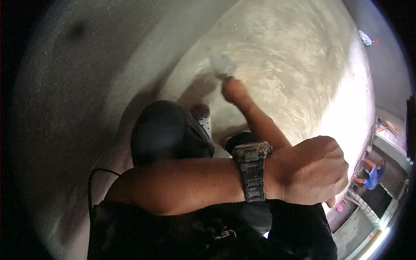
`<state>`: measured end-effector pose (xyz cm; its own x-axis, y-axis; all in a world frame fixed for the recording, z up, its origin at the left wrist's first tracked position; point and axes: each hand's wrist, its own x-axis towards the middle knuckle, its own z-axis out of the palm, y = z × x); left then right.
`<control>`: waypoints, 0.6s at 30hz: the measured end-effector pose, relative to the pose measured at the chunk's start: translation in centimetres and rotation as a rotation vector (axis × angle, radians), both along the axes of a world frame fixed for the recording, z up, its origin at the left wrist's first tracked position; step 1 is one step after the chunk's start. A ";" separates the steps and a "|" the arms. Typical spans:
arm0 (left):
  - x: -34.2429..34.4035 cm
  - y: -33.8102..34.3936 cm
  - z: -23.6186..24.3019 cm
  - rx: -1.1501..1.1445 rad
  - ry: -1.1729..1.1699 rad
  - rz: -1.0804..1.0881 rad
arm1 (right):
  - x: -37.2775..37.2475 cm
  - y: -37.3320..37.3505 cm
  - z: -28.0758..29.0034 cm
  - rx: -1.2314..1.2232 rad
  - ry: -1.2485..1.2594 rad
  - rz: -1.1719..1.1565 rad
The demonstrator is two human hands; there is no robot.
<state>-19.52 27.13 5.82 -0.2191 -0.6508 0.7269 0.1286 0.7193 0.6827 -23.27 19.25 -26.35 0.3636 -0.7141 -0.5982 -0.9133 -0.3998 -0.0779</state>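
Observation:
My right hand (pixel 235 91) is closed on the handle of a trowel-like tool (pixel 223 65), whose blurred grey blade is against or just over a pale, streaky plastered surface (pixel 286 69). My left hand (pixel 305 171), with a dark watch (pixel 252 169) on its wrist, lies across the lower view in a curled fist; whatever it may hold is hidden under the knuckles. A perforated shoe (pixel 202 119) shows beside my dark-clad knee (pixel 156 134), a little below the tool.
A rough, darker grey surface (pixel 73 108) curves along the left. At the far right a person in blue (pixel 373 175) is near blockwork and a pink object (pixel 340 207). A small white item with red (pixel 366 39) is at the upper right. A dark cord (pixel 90 186) hangs at lower left.

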 end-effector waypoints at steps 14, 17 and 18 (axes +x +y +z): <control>3.0 0.7 0.9 -0.018 0.018 0.004 | 0.1 1.8 4.0 0.013 -0.011 -0.092; 2.9 1.4 0.4 -0.001 0.133 -0.014 | 0.6 0.7 7.4 0.110 0.025 -0.110; 2.8 1.6 0.6 -0.002 0.153 -0.018 | -0.7 -1.1 7.4 0.060 0.050 -0.082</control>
